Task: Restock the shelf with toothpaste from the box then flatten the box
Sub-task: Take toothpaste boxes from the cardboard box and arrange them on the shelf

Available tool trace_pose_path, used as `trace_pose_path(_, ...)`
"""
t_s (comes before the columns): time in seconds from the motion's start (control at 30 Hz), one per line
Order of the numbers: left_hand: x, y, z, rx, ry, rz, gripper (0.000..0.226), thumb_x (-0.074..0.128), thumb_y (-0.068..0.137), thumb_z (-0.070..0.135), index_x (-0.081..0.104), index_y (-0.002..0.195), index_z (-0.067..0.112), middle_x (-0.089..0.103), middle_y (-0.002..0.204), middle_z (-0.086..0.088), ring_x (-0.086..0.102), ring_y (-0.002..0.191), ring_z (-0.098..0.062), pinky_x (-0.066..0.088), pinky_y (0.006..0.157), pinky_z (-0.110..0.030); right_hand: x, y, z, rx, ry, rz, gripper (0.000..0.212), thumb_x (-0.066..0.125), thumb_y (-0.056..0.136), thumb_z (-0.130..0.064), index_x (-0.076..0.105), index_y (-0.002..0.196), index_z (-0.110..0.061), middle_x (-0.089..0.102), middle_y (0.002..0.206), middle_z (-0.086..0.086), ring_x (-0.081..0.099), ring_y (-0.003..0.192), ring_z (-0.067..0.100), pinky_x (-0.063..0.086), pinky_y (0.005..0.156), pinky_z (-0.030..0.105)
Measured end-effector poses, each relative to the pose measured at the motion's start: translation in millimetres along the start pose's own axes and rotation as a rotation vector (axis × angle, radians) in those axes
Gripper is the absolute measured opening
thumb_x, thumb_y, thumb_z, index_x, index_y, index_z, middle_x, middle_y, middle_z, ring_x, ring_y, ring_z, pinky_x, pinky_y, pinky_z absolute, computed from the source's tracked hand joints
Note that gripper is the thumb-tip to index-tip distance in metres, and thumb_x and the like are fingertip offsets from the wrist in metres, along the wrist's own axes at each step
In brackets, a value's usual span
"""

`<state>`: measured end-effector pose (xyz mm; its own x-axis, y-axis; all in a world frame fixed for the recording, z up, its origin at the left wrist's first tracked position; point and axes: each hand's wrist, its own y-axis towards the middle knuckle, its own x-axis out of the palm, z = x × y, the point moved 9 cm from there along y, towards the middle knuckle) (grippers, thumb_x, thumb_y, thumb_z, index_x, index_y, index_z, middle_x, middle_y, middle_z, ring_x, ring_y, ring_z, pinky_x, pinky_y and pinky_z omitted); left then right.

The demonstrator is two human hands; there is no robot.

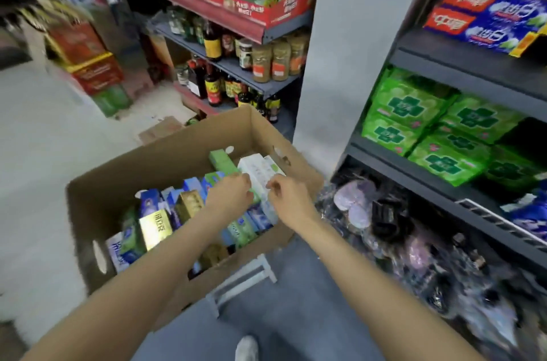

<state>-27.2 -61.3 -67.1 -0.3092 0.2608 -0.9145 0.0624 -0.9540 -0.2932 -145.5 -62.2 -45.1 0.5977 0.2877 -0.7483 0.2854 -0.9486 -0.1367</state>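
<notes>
Your two bare hands are inside the open brown cardboard box (165,159), which stands on a small white stool (245,278) in the shop aisle. The box is full of toothpaste cartons (157,221) in blue, green, gold and white, most of them standing on end and packed close together. Your left hand (229,195) has its fingers curled down on the near end of a white toothpaste carton (254,167) that lies tilted at the far right corner of the box; the grip looks closed on it, though the picture is blurred there. Your right hand (288,198) is just beside the left one, with fingers curled at the right edge of the same white carton, and I cannot tell surely if it pinches it or only touches. To your right is the dark grey metal shelf unit (461,64), with red and blue toothpaste packs (485,14) on the upper shelf and bright green soft packs (432,124) below.
</notes>
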Motion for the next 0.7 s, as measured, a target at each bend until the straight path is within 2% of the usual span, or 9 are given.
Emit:
trace_pose_path(0.07,8,12,-26,0.037,0.175,-0.067,0.036,0.044,0.090,0.008,0.048,0.126,0.006,0.049,0.127,-0.016,0.046,0.122,-0.034,0.042,0.094,-0.042,32,19,-1,0.047,-0.080,-0.109,0.028,0.048,0.093,-0.013,0.057,0.119,-0.007,0.058,0.118,0.014,0.055,0.108,0.030,0.046,0.086,0.035)
trace_pose_path(0.17,12,33,-49,0.173,0.404,-0.099,0.048,0.046,0.092,0.009,0.037,0.139,0.013,0.036,0.144,-0.006,0.036,0.130,-0.028,0.037,0.100,-0.041,64,43,7,0.099,-0.166,-0.211,0.035,0.048,0.095,-0.017,0.049,0.128,-0.005,0.048,0.131,0.018,0.051,0.116,0.032,0.044,0.093,0.038)
trace_pose_path(0.27,25,48,-62,0.331,0.402,-0.234,0.058,0.053,0.094,0.032,0.030,0.146,0.019,0.026,0.154,-0.002,0.027,0.139,-0.024,0.030,0.109,-0.041,84,64,17,0.153,-0.208,-0.288,0.040,0.047,0.096,-0.016,0.042,0.133,-0.002,0.044,0.135,0.020,0.046,0.122,0.035,0.039,0.098,0.038)
trace_pose_path(0.37,44,53,-70,0.417,0.398,-0.367,0.075,0.063,0.082,0.053,0.031,0.145,0.029,0.029,0.152,0.004,0.020,0.143,-0.020,0.018,0.116,-0.048,96,85,18,0.151,-0.307,-0.271,0.037,0.045,0.095,-0.010,0.046,0.131,-0.002,0.051,0.131,0.020,0.046,0.121,0.035,0.039,0.099,0.037)
trace_pose_path(0.47,51,59,-72,0.468,0.453,-0.353,0.066,0.068,0.081,0.042,0.039,0.140,0.030,0.036,0.143,-0.001,0.024,0.140,-0.023,0.014,0.116,-0.053,99,95,10,0.118,-0.547,-0.194,0.030,0.045,0.094,-0.011,0.053,0.122,-0.006,0.054,0.124,0.015,0.044,0.120,0.030,0.040,0.090,0.035)
trace_pose_path(0.53,45,63,-73,0.462,0.444,-0.320,0.059,0.068,0.083,0.033,0.043,0.136,0.027,0.040,0.137,-0.004,0.028,0.136,-0.025,0.013,0.116,-0.051,108,95,7,0.061,-0.687,-0.205,0.029,0.051,0.093,-0.018,0.056,0.119,-0.009,0.052,0.124,0.011,0.040,0.122,0.027,0.038,0.091,0.035)
trace_pose_path(0.6,36,67,-83,0.411,0.375,-0.291,0.055,0.069,0.083,0.025,0.046,0.133,0.025,0.039,0.137,-0.005,0.026,0.136,-0.026,0.009,0.116,-0.051,114,93,7,0.044,-0.746,-0.198,0.032,0.057,0.090,-0.020,0.055,0.119,-0.009,0.051,0.125,0.010,0.042,0.121,0.027,0.037,0.094,0.036)
trace_pose_path(0.7,12,76,-109,0.304,0.254,-0.176,0.050,0.069,0.083,0.018,0.048,0.129,0.022,0.040,0.132,-0.008,0.026,0.136,-0.027,0.004,0.115,-0.055,112,92,8,0.111,-0.742,-0.151,0.027,0.060,0.088,-0.019,0.056,0.113,-0.010,0.060,0.118,0.008,0.054,0.112,0.025,0.035,0.092,0.036)
